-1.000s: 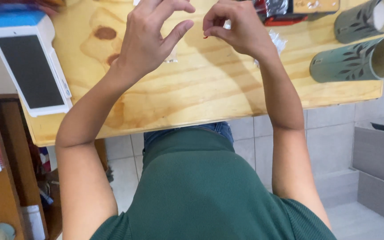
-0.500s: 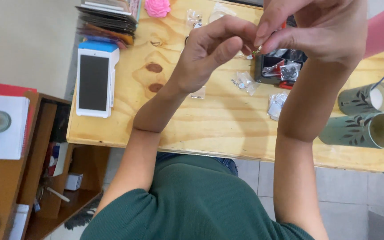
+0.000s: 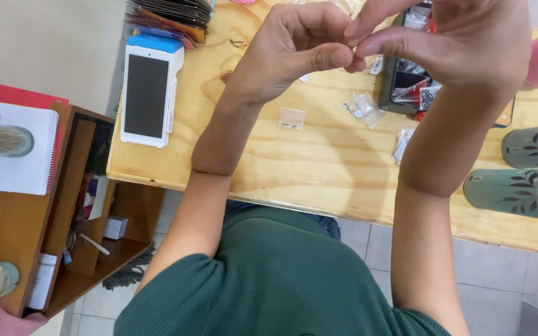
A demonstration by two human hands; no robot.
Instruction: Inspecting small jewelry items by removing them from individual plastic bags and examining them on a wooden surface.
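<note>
My left hand (image 3: 294, 50) and my right hand (image 3: 462, 37) are raised above the light wooden table (image 3: 319, 168), fingertips meeting. Between the thumbs and forefingers sits a tiny pale metal piece (image 3: 354, 50), mostly hidden by the fingers. Both hands pinch it. On the table below lie small clear plastic bags (image 3: 361, 111) with little metal parts and a small paper tag (image 3: 292, 117). A black tray (image 3: 406, 87) with red and clear packets sits under my right hand.
A white and blue handheld payment terminal (image 3: 147, 92) lies at the table's left. Stacked cards (image 3: 175, 15) are at the top. Two green patterned tubes (image 3: 518, 193) lie at the right edge. A wooden side shelf (image 3: 51, 205) with a notebook (image 3: 20, 149) stands on the left.
The view has drawn closer and shifted left. My hands have risen toward the camera and stay joined at the fingertips on the small piece.
</note>
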